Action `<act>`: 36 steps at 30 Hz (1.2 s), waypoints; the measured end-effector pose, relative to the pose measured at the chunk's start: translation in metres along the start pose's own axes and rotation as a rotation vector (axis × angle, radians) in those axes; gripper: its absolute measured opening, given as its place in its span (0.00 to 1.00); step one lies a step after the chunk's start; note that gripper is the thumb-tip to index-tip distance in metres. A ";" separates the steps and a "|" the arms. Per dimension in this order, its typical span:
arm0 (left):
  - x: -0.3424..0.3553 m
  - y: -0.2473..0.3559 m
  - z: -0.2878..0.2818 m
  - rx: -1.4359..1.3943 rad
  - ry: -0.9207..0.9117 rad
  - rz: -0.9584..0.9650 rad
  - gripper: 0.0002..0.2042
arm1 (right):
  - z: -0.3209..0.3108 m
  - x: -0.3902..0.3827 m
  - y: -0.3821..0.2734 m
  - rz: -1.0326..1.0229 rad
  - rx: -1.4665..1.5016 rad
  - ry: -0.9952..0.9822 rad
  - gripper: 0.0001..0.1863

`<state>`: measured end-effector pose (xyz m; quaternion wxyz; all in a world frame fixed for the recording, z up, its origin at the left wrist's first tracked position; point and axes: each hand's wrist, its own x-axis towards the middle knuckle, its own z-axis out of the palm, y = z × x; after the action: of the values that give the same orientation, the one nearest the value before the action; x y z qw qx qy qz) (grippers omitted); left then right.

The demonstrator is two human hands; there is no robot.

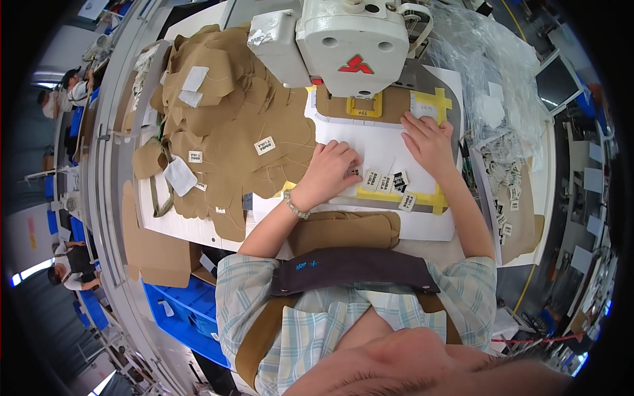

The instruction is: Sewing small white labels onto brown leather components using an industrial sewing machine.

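My left hand [330,173] rests low over a white work sheet, its fingers curled and pinched on a small white fabric label [356,171]. Several more labels, one of them a white label [371,180] and one a black label [400,181], lie just to its right. On the sheet's right side my right hand [429,145] lies with fingers stretched out and apart, fingertips by the yellow tape [441,99]. Beyond both hands a brown fabric piece [330,107] sits beneath the yellow clamp frame [364,107] of a white sewing machine [353,49].
A big heap of brown fabric pieces [244,132] covers the left of the table. At the right are clear plastic bags [482,59] and a tray of loose labels [505,171]. Folded brown fabric [343,231] lies at the near edge. A blue crate [181,317] stands lower left.
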<state>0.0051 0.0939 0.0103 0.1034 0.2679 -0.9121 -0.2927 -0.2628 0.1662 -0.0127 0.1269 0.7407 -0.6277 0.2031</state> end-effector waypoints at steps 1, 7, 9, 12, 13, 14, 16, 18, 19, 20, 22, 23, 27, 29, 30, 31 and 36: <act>0.000 0.000 -0.001 0.002 0.003 0.000 0.11 | -0.002 0.001 -0.001 -0.003 -0.001 0.002 0.15; 0.001 0.001 -0.008 -0.010 -0.046 0.022 0.11 | -0.025 0.017 -0.027 -0.017 0.056 0.019 0.14; 0.006 0.011 -0.023 -0.467 0.170 -0.168 0.07 | -0.034 0.019 -0.041 0.099 0.398 -0.066 0.11; 0.014 -0.001 -0.009 -1.046 0.414 -0.156 0.06 | -0.031 0.024 -0.074 0.427 1.037 -0.218 0.09; 0.015 0.001 -0.008 -1.187 0.446 -0.151 0.05 | -0.023 0.023 -0.083 0.515 1.254 -0.186 0.08; 0.017 0.005 -0.005 -1.186 0.450 -0.151 0.05 | -0.018 0.025 -0.091 0.598 1.471 -0.154 0.07; 0.025 0.015 0.007 -1.627 0.589 -0.213 0.05 | -0.014 0.036 -0.101 0.655 1.550 -0.095 0.08; 0.028 0.017 0.018 -1.741 0.608 -0.230 0.05 | -0.010 0.042 -0.103 0.717 1.623 -0.034 0.08; 0.027 0.020 0.023 -1.757 0.660 -0.253 0.05 | -0.004 0.043 -0.101 0.732 1.635 0.033 0.08; 0.028 0.024 0.026 -1.775 0.708 -0.275 0.06 | 0.002 0.044 -0.099 0.748 1.644 0.102 0.07; 0.027 0.022 0.033 -1.774 0.720 -0.274 0.06 | 0.009 0.042 -0.096 0.723 1.650 0.117 0.07; 0.025 0.022 0.034 -1.750 0.731 -0.289 0.06 | 0.009 0.043 -0.096 0.701 1.659 0.128 0.07; 0.025 0.023 0.040 -1.750 0.712 -0.296 0.08 | 0.004 0.047 -0.097 0.677 1.686 0.108 0.06; 0.026 0.026 0.039 -1.747 0.716 -0.322 0.09 | 0.005 0.047 -0.095 0.766 1.665 0.043 0.06; 0.027 0.027 0.038 -1.743 0.719 -0.354 0.10 | 0.009 0.046 -0.092 0.763 1.661 0.048 0.06; 0.028 0.024 0.038 -1.744 0.717 -0.348 0.10 | 0.014 0.044 -0.088 0.754 1.639 0.033 0.06; 0.030 0.013 0.022 -1.539 0.576 -0.280 0.17 | 0.010 0.050 -0.068 0.742 1.548 -0.080 0.06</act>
<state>-0.0328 0.0969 0.0005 0.4494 0.2976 -0.3536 -0.7645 -0.1881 0.1302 0.0056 -0.5109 0.3720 -0.5181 0.5764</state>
